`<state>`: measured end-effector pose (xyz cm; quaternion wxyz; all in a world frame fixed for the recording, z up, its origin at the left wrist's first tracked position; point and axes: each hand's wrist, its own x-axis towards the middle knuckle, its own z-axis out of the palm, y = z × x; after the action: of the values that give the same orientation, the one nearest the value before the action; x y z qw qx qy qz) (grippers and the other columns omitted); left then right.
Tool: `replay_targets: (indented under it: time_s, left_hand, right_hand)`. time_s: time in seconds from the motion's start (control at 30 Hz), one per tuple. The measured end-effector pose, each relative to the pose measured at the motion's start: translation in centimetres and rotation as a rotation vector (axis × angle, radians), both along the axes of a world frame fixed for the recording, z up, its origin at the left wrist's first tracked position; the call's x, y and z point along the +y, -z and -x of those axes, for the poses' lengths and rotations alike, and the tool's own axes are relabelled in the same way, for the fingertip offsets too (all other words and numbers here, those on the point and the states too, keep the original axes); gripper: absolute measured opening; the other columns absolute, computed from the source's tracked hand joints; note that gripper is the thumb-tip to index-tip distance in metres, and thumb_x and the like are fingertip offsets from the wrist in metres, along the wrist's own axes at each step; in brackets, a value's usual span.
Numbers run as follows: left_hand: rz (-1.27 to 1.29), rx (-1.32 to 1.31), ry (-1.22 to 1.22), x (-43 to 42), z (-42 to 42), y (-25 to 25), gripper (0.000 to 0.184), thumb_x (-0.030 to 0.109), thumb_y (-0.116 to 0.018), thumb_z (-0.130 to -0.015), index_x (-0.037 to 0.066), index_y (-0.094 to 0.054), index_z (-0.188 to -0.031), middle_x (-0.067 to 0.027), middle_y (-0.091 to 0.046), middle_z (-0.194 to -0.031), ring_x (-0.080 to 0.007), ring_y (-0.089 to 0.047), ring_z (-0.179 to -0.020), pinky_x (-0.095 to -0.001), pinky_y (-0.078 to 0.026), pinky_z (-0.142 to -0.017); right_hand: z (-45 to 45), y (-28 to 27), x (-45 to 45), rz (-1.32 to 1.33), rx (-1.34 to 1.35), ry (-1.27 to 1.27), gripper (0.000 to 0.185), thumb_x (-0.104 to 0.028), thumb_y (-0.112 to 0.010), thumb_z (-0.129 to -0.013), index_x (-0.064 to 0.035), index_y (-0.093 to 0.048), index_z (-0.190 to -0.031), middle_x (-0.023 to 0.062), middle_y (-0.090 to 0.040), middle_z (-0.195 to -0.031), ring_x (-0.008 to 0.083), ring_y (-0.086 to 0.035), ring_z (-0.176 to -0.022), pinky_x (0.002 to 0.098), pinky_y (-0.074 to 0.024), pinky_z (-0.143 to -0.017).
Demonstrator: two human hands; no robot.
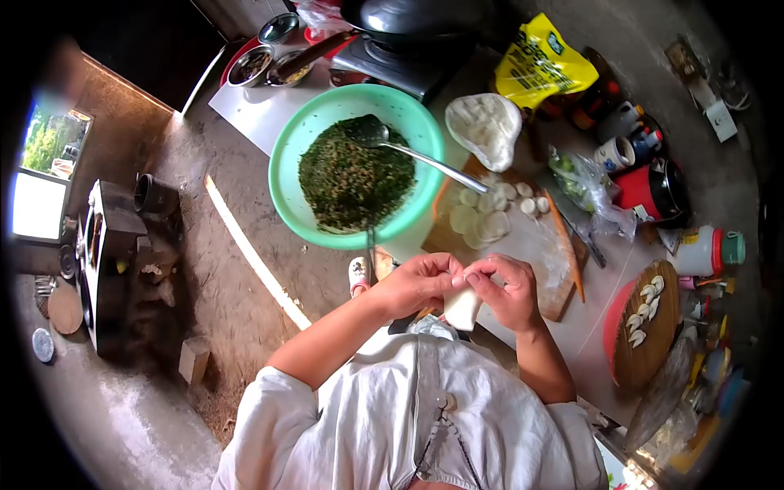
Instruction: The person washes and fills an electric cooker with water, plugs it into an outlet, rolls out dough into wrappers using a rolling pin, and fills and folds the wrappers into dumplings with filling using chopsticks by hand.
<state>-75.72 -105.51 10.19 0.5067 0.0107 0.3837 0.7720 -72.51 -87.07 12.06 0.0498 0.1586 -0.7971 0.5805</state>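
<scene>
Both hands meet in front of my chest, fingers pinched on a pale dumpling [463,310] that hangs below them. My left hand [420,284] closes on its upper edge from one side, and my right hand [505,292] from the other. Whether there is filling inside is hidden. Just beyond sits a mint-green bowl [280,184] of chopped green filling [347,184], with a metal spoon [425,163] resting in it. Flattened dough wrappers [478,227] and small dough pieces [527,200] lie on a floured wooden board [531,257] beside a thin rolling pin [565,237].
Finished dumplings [645,309] rest on a round wooden board [649,351] at the right. A bag of flour [483,129], a yellow bag [543,65] and a knife [590,243] are on the table. A wok [416,18] stands on a stove at the back.
</scene>
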Motion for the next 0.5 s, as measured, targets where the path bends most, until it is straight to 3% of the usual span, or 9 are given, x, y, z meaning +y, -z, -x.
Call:
replay_targets:
  time_s: [0.1, 0.13, 0.17, 0.23, 0.3, 0.37, 0.4, 0.43, 0.5]
  left_hand:
    - [-0.065, 0.008, 0.069, -6.4, 3.2, -2.5, 0.015, 0.019, -0.06, -0.085, 0.007, -0.053, -0.091, -0.0004, -0.058, -0.079, -0.0087, -0.056, -0.073, -0.0227, -0.046, -0.06]
    - [-0.051, 0.051, 0.045, -9.0, 4.4, -3.3, 0.014, 0.018, -0.059, -0.086, 0.007, -0.053, -0.091, -0.0008, -0.057, -0.082, -0.0086, -0.055, -0.072, -0.0229, -0.046, -0.06]
    - [-0.042, 0.097, 0.017, -11.5, 5.8, -3.5, 0.012, 0.016, -0.058, -0.087, 0.007, -0.053, -0.091, -0.0011, -0.057, -0.084, -0.0084, -0.055, -0.071, -0.0232, -0.046, -0.059]
    - [-0.142, 0.129, -0.099, -16.7, 8.6, -2.8, 0.008, 0.013, -0.056, -0.087, 0.008, -0.051, -0.089, -0.0014, -0.057, -0.087, -0.0093, -0.054, -0.074, -0.0242, -0.046, -0.063]
    - [-0.134, 0.123, -0.224, -21.6, 11.3, -2.0, 0.007, 0.01, -0.054, -0.083, 0.009, -0.049, -0.088, -0.003, -0.056, -0.09, -0.0124, -0.055, -0.081, -0.0268, -0.047, -0.07]
    - [-0.099, 0.111, -0.337, -24.8, 13.0, -2.4, 0.012, 0.007, -0.052, -0.078, 0.01, -0.047, -0.089, -0.0052, -0.056, -0.092, -0.0162, -0.057, -0.088, -0.0301, -0.048, -0.076]
    - [-0.125, 0.075, -0.347, -26.5, 13.8, -1.8, 0.016, 0.005, -0.052, -0.077, 0.01, -0.046, -0.091, -0.007, -0.056, -0.096, -0.0189, -0.057, -0.091, -0.0338, -0.048, -0.082]
    - [-0.056, 0.137, -0.392, -27.6, 14.2, -0.9, 0.02, 0.011, -0.053, -0.075, 0.009, -0.044, -0.093, -0.0149, -0.057, -0.104, -0.028, -0.058, -0.097, -0.0393, -0.052, -0.08]
    - [-0.013, 0.146, -0.393, -28.8, 14.9, -0.4, 0.026, 0.013, -0.051, -0.077, 0.006, -0.044, -0.101, -0.0177, -0.055, -0.108, -0.0303, -0.057, -0.1, -0.0376, -0.05, -0.083]
  right_hand:
    - [2.0, -0.2, -6.1, 0.229, -0.229, 0.208, 0.014, -0.01, -0.055, -0.086, 0.0008, -0.062, -0.092, 0.0034, -0.059, -0.067, 0.0087, -0.053, -0.06, 0.0228, -0.0434, -0.055]
    - [3.2, 0.5, -7.5, 0.173, -0.285, 0.295, 0.017, -0.01, -0.053, -0.088, 0.0019, -0.062, -0.096, 0.003, -0.061, -0.068, 0.007, -0.053, -0.062, 0.0216, -0.0443, -0.056]
    - [4.1, 2.5, -8.5, 0.042, -0.318, 0.346, 0.018, -0.007, -0.054, -0.085, -0.0019, -0.061, -0.101, 0.0051, -0.06, -0.073, 0.0123, -0.057, -0.064, 0.0254, -0.0462, -0.058]
    - [5.0, 5.2, -10.7, -0.526, -0.132, 0.236, 0.034, -0.006, -0.059, -0.078, -0.0103, -0.058, -0.112, 0.0073, -0.056, -0.084, 0.02, -0.058, -0.073, 0.031, -0.0475, -0.063]
    - [4.9, 7.6, -12.8, -0.779, -0.102, 0.094, 0.059, -0.013, -0.069, -0.069, -0.0231, -0.05, -0.123, 0.0073, -0.047, -0.09, 0.0245, -0.053, -0.08, 0.0354, -0.0457, -0.072]
    - [5.4, 9.0, -14.9, -0.75, 0.042, 0.037, 0.061, -0.017, -0.071, -0.068, -0.0246, -0.05, -0.124, 0.0064, -0.046, -0.089, 0.0245, -0.051, -0.078, 0.0351, -0.0448, -0.071]
    - [6.0, 8.5, -16.4, -0.671, 0.042, 0.064, 0.042, -0.017, -0.071, -0.069, -0.0172, -0.058, -0.109, 0.0073, -0.046, -0.083, 0.0244, -0.051, -0.075, 0.0354, -0.0436, -0.066]
    - [6.7, 8.7, -17.1, -0.677, 0.033, 0.065, 0.042, -0.017, -0.071, -0.069, -0.0172, -0.058, -0.109, 0.0073, -0.046, -0.083, 0.0244, -0.051, -0.075, 0.0354, -0.0436, -0.066]
    - [8.2, 9.1, -18.3, -0.603, 0.034, -0.023, 0.019, -0.016, -0.069, -0.071, -0.0084, -0.06, -0.086, 0.0092, -0.045, -0.074, 0.0247, -0.051, -0.07, 0.0362, -0.042, -0.061]
